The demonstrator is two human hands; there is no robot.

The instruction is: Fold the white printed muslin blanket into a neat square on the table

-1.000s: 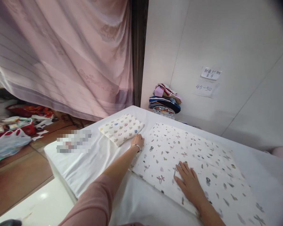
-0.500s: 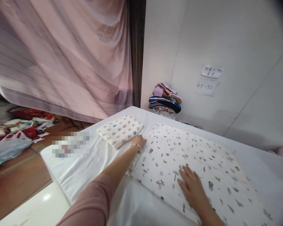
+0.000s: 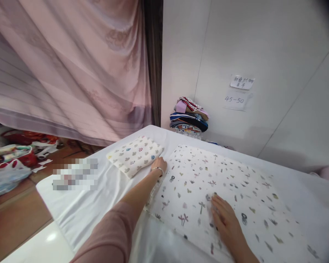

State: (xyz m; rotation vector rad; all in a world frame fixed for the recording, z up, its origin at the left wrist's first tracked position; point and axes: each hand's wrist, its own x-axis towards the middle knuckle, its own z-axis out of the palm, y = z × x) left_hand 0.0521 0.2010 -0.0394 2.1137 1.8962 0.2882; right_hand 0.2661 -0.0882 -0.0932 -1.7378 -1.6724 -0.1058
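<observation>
A white cloth printed with small palm trees, flamingos and leaves (image 3: pixel 192 197) lies spread out, folded in layers, on the white-covered table (image 3: pixel 98 204). My left hand (image 3: pixel 159 167), with a bracelet at the wrist, is at the cloth's left edge. Its fingers are curled in on that edge; the fingertips are partly hidden. My right hand (image 3: pixel 226 219) rests on the middle of the cloth, fingers stretched out and close together. Just left of my left hand lies a folded cloth with mushroom-like prints (image 3: pixel 135 155).
A stack of folded fabrics (image 3: pixel 189 117) stands behind the table against the white wall (image 3: pixel 235 44), which bears two paper notes (image 3: pixel 235 100). A pink curtain (image 3: pixel 98 73) hangs at the back left. Plastic bags (image 3: pixel 9 179) lie on the floor. A blurred-out item (image 3: pixel 75 173) is on the table's left.
The view has shifted slightly. My right hand has turned a little on its side and its fingers have drawn together. My left hand stays at the cloth's edge.
</observation>
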